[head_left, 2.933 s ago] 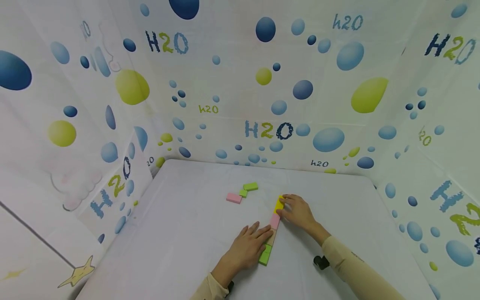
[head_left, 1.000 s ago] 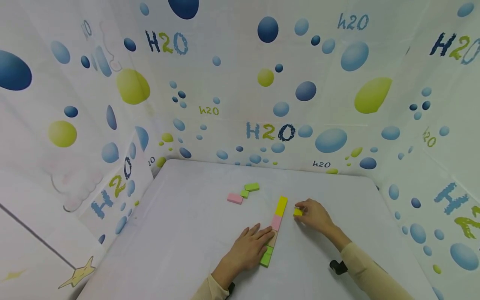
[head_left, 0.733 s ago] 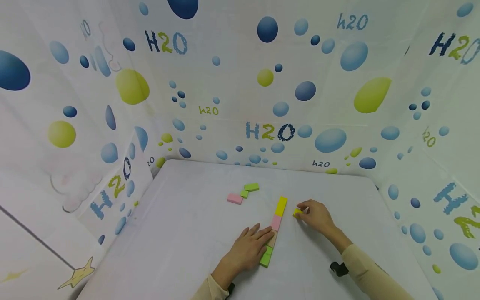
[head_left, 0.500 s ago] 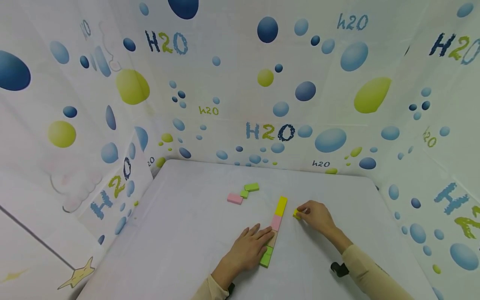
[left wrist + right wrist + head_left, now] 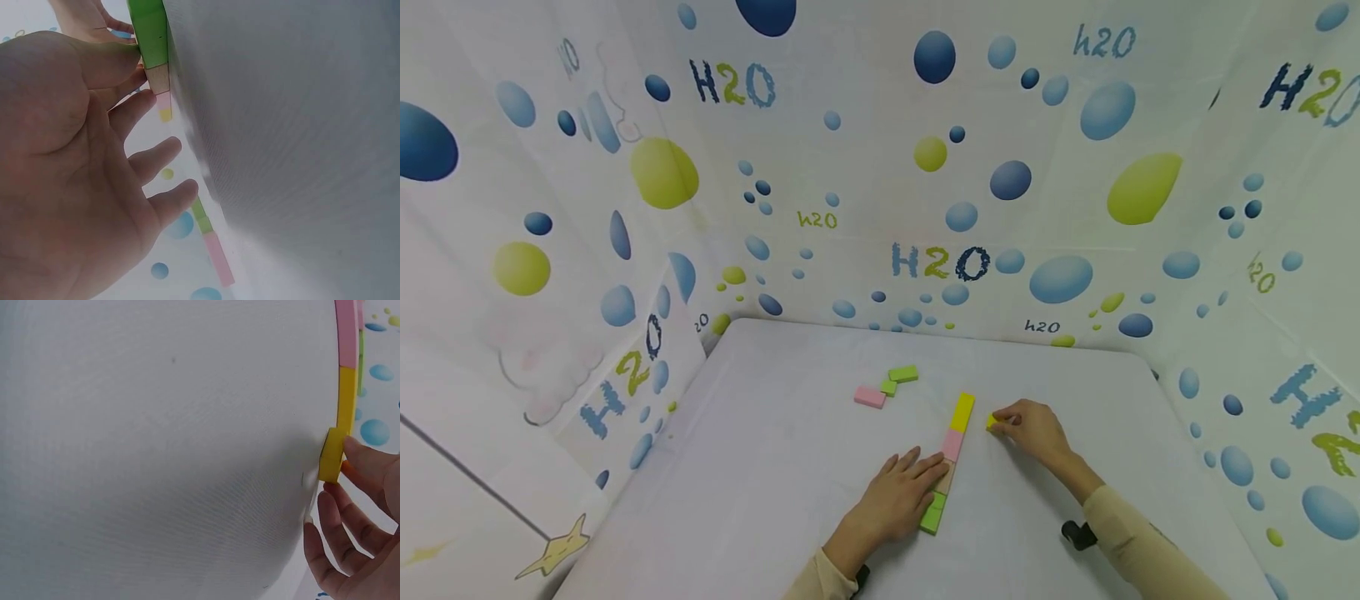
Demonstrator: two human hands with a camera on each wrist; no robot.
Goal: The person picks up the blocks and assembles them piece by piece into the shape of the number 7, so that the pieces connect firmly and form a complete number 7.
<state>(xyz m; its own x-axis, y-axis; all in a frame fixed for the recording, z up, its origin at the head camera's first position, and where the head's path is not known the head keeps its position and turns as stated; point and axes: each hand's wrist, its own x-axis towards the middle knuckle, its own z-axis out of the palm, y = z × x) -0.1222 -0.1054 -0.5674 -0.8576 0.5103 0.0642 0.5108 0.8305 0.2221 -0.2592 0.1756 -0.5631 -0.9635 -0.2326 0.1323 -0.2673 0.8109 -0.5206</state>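
In the head view, a person's right hand point(image 5: 1033, 433) is pinching a small yellow block point(image 5: 991, 422) above or on the white counter point(image 5: 775, 467), to the right of a row of blocks point(image 5: 952, 447) and apart from the long yellow block point(image 5: 963, 412) forming its far end; the row is running from near left to far right, and the small block is sitting at the left tip of the right grip, well away from the other hand. The left hand point(image 5: 891, 500) is resting with spread fingers over the wood-coloured block point(image 5: 947, 477), gripping nothing, while two loose green blocks point(image 5: 903, 373) and a loose pink block point(image 5: 870, 397) are lying farther off to the left. Against the frame some three seconds earlier, the right hand is now working to the right of the row instead of touching the long yellow block; the left is keeping its place. In the left wrist view, the left grip is spreading wide, its thumb appearing to touch a green block point(image 5: 150, 34). In the right wrist view, the right grip is narrowing onto the small yellow block, whose longer visible side is seemingly following the row's line.
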